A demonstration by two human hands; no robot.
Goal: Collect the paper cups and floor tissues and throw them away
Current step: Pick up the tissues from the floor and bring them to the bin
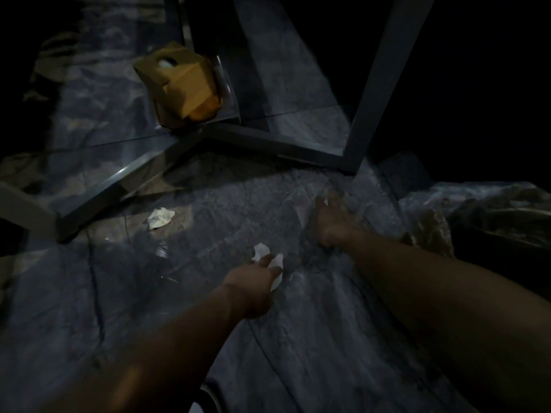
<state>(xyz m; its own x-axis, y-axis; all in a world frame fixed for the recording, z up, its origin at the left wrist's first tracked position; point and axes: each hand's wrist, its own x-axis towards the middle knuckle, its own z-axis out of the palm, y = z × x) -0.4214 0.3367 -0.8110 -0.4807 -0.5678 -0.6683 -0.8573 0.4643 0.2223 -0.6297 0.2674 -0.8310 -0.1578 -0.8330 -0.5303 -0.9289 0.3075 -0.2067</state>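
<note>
On dim marble floor, left hand (256,281) clutching white tissue (275,263), right hand (334,216) spread wide, no legible writing

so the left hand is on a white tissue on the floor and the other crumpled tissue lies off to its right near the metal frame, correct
Not quite. The head view shows the left hand on a white tissue on the floor, but the other crumpled tissue lies off to its left, near the metal frame, not to its right.
</note>
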